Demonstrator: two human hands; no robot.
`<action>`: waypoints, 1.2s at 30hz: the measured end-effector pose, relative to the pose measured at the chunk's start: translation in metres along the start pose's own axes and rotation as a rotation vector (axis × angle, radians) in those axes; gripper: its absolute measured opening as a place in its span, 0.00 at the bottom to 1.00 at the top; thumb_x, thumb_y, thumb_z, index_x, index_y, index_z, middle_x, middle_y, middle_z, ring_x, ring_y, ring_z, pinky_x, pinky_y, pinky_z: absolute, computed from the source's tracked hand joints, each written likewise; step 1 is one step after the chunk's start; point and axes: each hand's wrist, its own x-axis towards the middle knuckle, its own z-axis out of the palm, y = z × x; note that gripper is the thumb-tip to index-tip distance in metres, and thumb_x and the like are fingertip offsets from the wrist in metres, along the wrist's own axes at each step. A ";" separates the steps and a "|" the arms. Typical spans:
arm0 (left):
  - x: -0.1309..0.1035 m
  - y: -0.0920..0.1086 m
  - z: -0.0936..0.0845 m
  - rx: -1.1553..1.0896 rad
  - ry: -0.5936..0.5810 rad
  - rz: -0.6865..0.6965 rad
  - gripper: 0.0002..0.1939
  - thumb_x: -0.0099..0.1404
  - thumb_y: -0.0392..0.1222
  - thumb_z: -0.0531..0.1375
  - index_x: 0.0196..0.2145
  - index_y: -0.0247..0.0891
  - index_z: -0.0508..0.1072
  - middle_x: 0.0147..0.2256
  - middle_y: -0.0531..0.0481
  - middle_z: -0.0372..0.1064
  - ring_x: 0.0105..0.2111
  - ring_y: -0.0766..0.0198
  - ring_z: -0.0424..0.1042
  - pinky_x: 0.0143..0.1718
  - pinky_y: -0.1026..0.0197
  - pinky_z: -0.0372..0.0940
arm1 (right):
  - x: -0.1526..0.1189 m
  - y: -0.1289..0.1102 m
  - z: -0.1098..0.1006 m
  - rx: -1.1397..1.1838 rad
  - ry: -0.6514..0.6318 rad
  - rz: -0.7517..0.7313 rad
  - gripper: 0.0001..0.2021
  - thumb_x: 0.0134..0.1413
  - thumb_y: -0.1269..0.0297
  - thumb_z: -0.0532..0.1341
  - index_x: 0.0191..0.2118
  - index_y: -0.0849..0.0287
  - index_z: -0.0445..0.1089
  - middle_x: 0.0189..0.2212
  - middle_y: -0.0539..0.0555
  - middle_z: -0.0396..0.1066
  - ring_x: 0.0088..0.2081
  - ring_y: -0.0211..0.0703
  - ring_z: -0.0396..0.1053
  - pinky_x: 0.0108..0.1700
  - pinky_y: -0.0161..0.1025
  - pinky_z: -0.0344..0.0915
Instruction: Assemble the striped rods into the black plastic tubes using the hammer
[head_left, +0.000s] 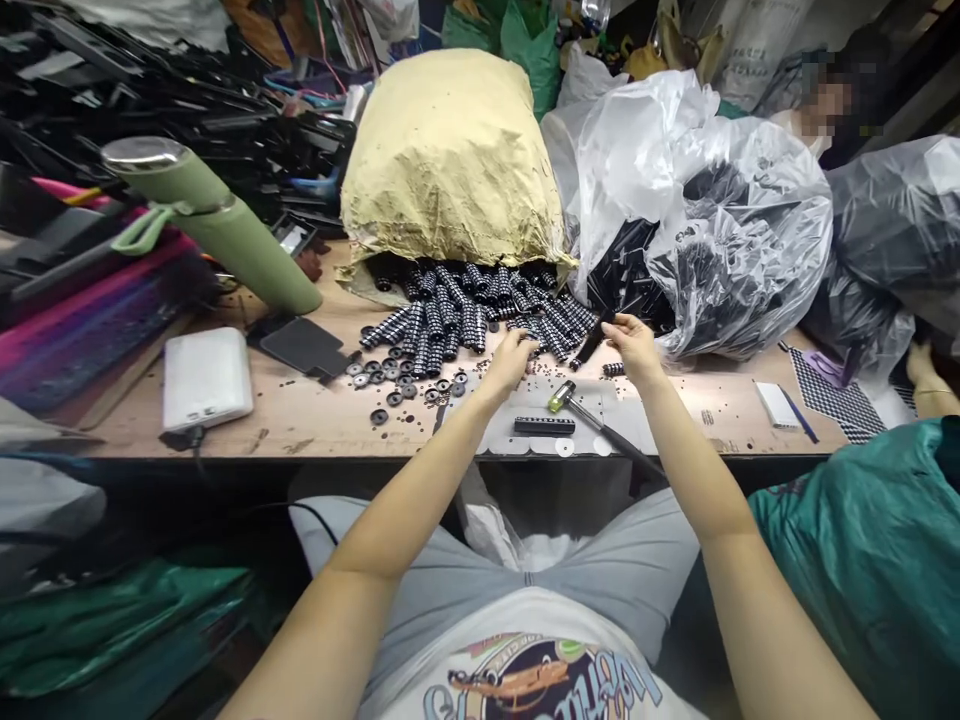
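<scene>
My left hand (511, 360) is at the front edge of a heap of black-and-white checked cylinders (450, 310). Its fingers are curled together, and whatever they grip is too small to make out. My right hand (636, 345) pinches a thin black plastic strip (592, 342), tilted down toward the left, beside the open clear bag. A hammer (600, 424) with a yellow-green head lies between my forearms. Left of it a dark ribbed piece (544, 426) rests flat on a grey sheet (496, 425).
Loose dark discs (390, 375) are scattered left of my left hand. Behind the heap stands a yellow sack (450, 150); at its right, a clear bag (742, 250) of black parts. A green flask (247, 250) and white box (208, 380) are at left. Another person sits at back right.
</scene>
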 end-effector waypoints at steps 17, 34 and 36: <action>-0.052 -0.023 -0.011 -0.172 -0.054 -0.049 0.13 0.55 0.46 0.64 0.34 0.34 0.71 0.19 0.57 0.61 0.17 0.71 0.58 0.19 0.68 0.54 | -0.097 -0.024 0.053 -0.771 -0.429 -0.495 0.50 0.35 0.60 0.72 0.64 0.66 0.49 0.61 0.67 0.52 0.62 0.58 0.50 0.64 0.53 0.50; -0.092 0.004 0.006 -0.643 -0.006 -0.250 0.18 0.59 0.47 0.61 0.44 0.34 0.74 0.19 0.56 0.64 0.15 0.73 0.60 0.15 0.70 0.55 | -0.139 -0.036 0.035 -0.427 -0.547 -0.609 0.58 0.36 0.47 0.71 0.67 0.58 0.37 0.64 0.64 0.47 0.67 0.54 0.44 0.68 0.54 0.45; -0.094 0.006 0.009 -0.708 0.037 -0.278 0.13 0.57 0.45 0.61 0.37 0.33 0.74 0.22 0.54 0.67 0.18 0.70 0.66 0.20 0.68 0.61 | -0.140 -0.032 0.038 -0.432 -0.542 -0.608 0.58 0.35 0.46 0.71 0.67 0.58 0.37 0.65 0.65 0.46 0.67 0.54 0.44 0.67 0.54 0.46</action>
